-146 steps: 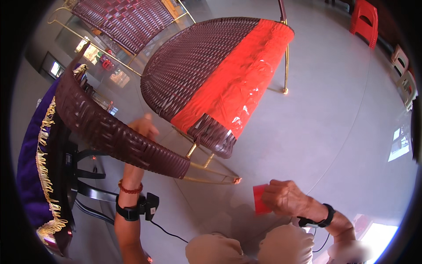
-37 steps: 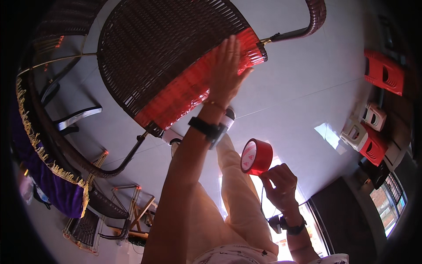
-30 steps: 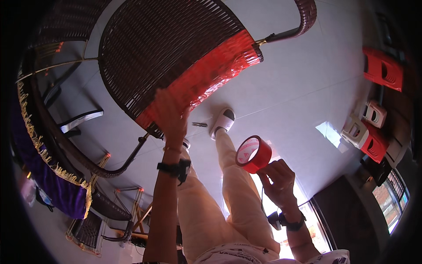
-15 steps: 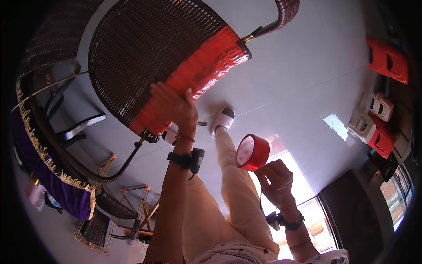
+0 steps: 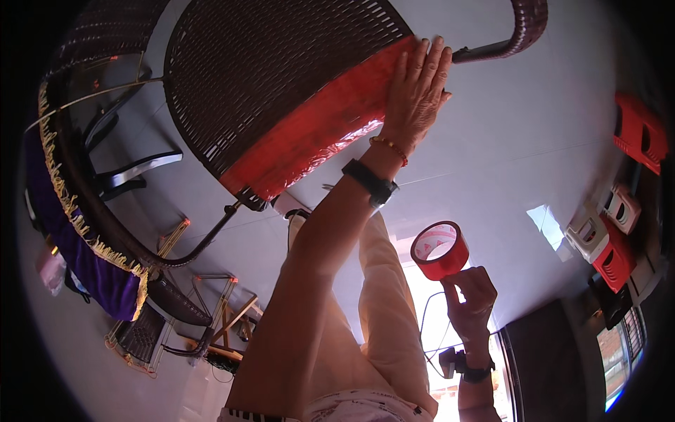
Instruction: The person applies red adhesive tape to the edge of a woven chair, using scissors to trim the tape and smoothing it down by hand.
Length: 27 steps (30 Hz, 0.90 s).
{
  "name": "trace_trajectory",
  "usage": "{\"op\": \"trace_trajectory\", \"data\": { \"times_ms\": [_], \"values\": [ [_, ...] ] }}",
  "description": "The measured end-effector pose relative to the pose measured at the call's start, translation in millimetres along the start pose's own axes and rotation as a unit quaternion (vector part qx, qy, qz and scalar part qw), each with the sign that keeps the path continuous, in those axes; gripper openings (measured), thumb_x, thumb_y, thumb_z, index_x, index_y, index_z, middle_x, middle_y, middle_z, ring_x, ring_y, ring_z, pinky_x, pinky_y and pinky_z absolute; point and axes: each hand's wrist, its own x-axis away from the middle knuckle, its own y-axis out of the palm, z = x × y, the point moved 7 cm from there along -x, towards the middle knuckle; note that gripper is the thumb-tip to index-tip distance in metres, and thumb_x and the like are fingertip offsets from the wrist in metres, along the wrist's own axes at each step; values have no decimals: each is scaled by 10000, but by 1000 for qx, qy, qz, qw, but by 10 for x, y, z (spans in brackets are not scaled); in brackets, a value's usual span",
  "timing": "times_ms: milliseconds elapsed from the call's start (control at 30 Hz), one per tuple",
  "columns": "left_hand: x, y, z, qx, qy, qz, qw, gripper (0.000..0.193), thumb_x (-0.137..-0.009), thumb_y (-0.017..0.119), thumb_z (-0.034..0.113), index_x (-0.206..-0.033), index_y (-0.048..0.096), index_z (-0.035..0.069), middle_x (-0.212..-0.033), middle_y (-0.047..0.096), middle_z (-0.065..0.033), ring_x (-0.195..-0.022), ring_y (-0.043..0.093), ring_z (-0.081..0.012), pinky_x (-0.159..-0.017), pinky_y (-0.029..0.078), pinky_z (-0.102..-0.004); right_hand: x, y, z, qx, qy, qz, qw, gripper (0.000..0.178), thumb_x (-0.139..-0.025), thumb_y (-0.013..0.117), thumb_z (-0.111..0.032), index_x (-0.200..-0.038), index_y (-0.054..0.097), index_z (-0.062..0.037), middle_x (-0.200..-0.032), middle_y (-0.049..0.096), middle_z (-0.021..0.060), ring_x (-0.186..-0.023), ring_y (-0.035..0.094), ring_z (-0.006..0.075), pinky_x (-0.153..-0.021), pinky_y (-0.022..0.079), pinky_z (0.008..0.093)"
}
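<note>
A dark brown woven chair seat (image 5: 281, 63) fills the upper middle, with wide red tape (image 5: 302, 133) stuck along its near edge. At the right end of that red band, my left hand (image 5: 416, 95) lies flat with its fingers stretched out, pressing on the tape. To the right and lower down, my right hand (image 5: 472, 299) pinches a roll of red tape (image 5: 450, 260) at its lower edge. The roll's white printed core faces up and left. Whether any tape end hangs loose from the roll cannot be seen.
A curved woven armrest (image 5: 531, 28) rises at the upper right. Purple cloth with gold fringe (image 5: 116, 292) hangs at the left, above folding chair frames (image 5: 144, 337). Red and white plastic stools (image 5: 608, 246) line the right side. My legs (image 5: 387, 302) stand close to the seat.
My left hand has slid along the tape from the left part of the seat edge to its right end. The roll in my right hand has shifted a little right and turned.
</note>
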Motion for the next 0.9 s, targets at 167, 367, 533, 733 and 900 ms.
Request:
{"op": "trace_trajectory", "data": {
  "times_ms": [167,367,533,733,900],
  "values": [
    [530,-144,-427,-8,-43,-41,998,799,-794,576,463,-1381,245,33,-1437,239,-160,-1309,270,-307,-1037,278,-464,19,-21,-48,1,8,4,1000,144,-621,674,39,-683,596,-64,-626,550,45,-580,516,217,-499,419,314],
    [1467,-502,-1076,-6,-94,-75,993,809,-771,611,404,-1363,253,-16,-1419,255,-201,-1280,300,-350,-1020,275,-482,-23,112,-287,-8,-47,0,999,136,-634,673,35,-676,588,-62,-625,550,49,-570,515,218,-495,422,312],
    [1976,-600,-1412,15,-139,-118,983,808,-759,622,380,-1346,262,-43,-1410,253,-222,-1281,283,-367,-1027,252,-491,-36,157,-472,4,-49,-5,999,134,-644,673,36,-688,592,-61,-638,556,48,-586,521,217,-506,429,310],
    [2395,-773,-1664,-25,-185,-154,970,824,-737,634,444,-1344,298,1,-1392,312,-181,-1269,320,-297,-1008,264,-443,-22,169,-721,13,-69,-4,998,144,-642,687,40,-708,595,-49,-653,558,55,-611,527,218,-518,436,313],
    [2588,-951,-1664,-106,-206,-146,962,802,-766,624,389,-1350,268,-30,-1410,284,-171,-1299,281,-296,-1035,252,-439,2,205,-927,11,-81,-1,997,158,-656,659,52,-746,604,-65,-647,548,48,-591,506,219,-504,419,321]
  ]
}}
